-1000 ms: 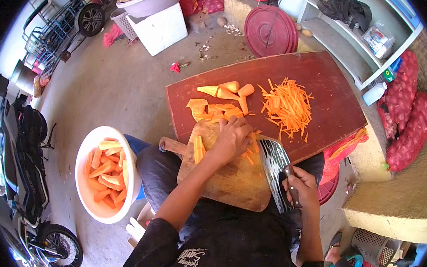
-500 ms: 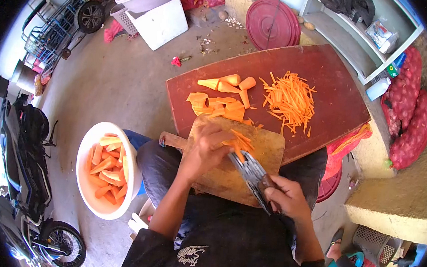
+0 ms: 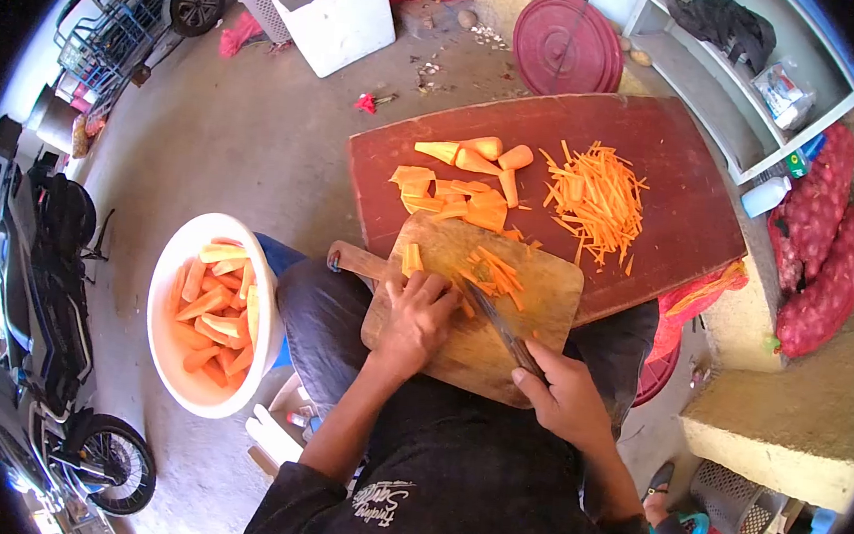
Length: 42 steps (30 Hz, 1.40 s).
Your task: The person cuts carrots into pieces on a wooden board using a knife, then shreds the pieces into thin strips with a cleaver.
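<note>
On the wooden cutting board [image 3: 440, 353] across my lap, my left hand [image 3: 412, 324] presses down with curled fingers on a carrot piece [image 3: 413, 258], whose end pokes out past the fingertips. My right hand [image 3: 565, 396] is wrapped round the handle of a knife [image 3: 500, 328]. The blade points up and left, its tip close to my left fingers. Cut carrot strips [image 3: 497, 273] lie on the board beyond the blade. Behind the board, a red tabletop [image 3: 673, 201] bears a pile of carrot sticks [image 3: 598, 202], thick carrot slices [image 3: 482, 206] and several peeled carrots [image 3: 476, 155].
A white tub [image 3: 156, 331] of peeled carrots stands at my left. Motorcycles [image 3: 54, 288] are parked farther left. Net sacks [image 3: 832, 284] and a shelf [image 3: 701, 98] stand at the right. Another person's foot [image 3: 658, 491] shows at the lower right.
The knife has come down from a raised, flat-on angle to the board. My left hand has moved from the strips near the blade to the carrot piece at the board's left.
</note>
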Available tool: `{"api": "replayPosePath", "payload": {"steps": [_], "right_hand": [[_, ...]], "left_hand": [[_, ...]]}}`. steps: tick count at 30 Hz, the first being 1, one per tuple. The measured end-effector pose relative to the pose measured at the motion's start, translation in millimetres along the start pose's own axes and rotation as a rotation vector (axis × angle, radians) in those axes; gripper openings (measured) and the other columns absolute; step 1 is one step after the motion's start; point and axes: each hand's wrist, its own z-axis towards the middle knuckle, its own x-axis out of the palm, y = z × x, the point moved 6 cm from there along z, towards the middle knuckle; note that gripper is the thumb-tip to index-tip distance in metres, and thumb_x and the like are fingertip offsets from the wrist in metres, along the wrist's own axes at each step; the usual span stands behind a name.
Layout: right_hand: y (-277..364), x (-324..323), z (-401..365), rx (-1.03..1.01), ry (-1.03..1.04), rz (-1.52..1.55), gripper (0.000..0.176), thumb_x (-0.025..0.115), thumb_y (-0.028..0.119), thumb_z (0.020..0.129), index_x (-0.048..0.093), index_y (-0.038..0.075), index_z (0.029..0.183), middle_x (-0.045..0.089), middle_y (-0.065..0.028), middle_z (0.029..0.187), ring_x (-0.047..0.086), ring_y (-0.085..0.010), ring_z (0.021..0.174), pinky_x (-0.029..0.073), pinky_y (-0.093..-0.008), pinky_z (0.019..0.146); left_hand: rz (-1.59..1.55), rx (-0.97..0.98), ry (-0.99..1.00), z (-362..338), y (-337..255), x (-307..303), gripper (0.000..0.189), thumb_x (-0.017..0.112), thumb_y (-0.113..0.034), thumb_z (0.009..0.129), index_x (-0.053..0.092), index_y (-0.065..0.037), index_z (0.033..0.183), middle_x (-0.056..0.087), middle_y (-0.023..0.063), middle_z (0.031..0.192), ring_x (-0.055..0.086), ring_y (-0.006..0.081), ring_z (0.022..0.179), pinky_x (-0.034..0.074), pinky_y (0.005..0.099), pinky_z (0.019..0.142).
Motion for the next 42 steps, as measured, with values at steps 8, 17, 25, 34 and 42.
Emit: {"api": "replayPosePath", "payload": {"steps": [8, 17, 25, 34, 42], "right_hand": [[15.6, 15.9, 11.8, -0.055, 0.013, -0.13, 0.035, 0.067, 0.016, 0.106, 0.06, -0.003, 0.135, 0.069, -0.0281, 0.103, 0.069, -0.0517, 0.097, 0.056, -0.0497, 0.081], [-2.0, 35.4, 39.2, -0.039, 0.005, -0.26, 0.034, 0.066, 0.016, 0.106, 0.059, -0.002, 0.134, 0.071, -0.0293, 0.103, 0.069, -0.0525, 0.095, 0.054, -0.0547, 0.078], [10.9, 27.3, 31.4, -0.044, -0.01, -0.197, 0.03, 0.064, 0.016, 0.106, 0.059, -0.002, 0.129, 0.07, -0.0312, 0.101, 0.069, -0.0533, 0.093, 0.054, -0.0564, 0.078], [17.9, 28.4, 38.3, -0.07, 0.012, -0.253, 0.03, 0.065, 0.018, 0.106, 0.059, -0.002, 0.127, 0.07, -0.0309, 0.098, 0.07, -0.053, 0.095, 0.054, -0.0577, 0.08], [10.1, 31.9, 53.6, -0.045, 0.042, -0.296, 0.033, 0.065, 0.018, 0.106, 0.06, -0.003, 0.131, 0.071, -0.0313, 0.101, 0.07, -0.0527, 0.096, 0.055, -0.0567, 0.082]], "left_hand": [[-0.055, 0.037, -0.034, -10.9, 6.4, 12.0, 0.039, 0.074, -0.007, 0.074, 0.076, -0.003, 0.112, 0.067, 0.0107, 0.119, 0.062, 0.0304, 0.11, 0.041, 0.0482, 0.099], [0.005, -0.049, -0.106, -10.9, 0.1, 8.1, 0.034, 0.075, -0.007, 0.074, 0.078, -0.005, 0.107, 0.07, 0.0044, 0.114, 0.063, 0.0281, 0.109, 0.04, 0.0515, 0.091], [-0.012, -0.076, -0.164, -12.1, 5.0, 9.2, 0.032, 0.076, -0.007, 0.073, 0.08, -0.008, 0.105, 0.074, 0.003, 0.111, 0.066, 0.0266, 0.107, 0.038, 0.0513, 0.093], [-0.021, -0.042, -0.189, -8.9, 5.3, 8.4, 0.025, 0.075, -0.006, 0.073, 0.077, -0.006, 0.097, 0.07, 0.0035, 0.103, 0.065, 0.0266, 0.103, 0.039, 0.0514, 0.096], [-0.005, -0.046, -0.23, -9.1, 3.6, 7.2, 0.023, 0.076, -0.006, 0.071, 0.078, -0.006, 0.094, 0.07, 0.0046, 0.104, 0.064, 0.0268, 0.103, 0.039, 0.0517, 0.099]]}}
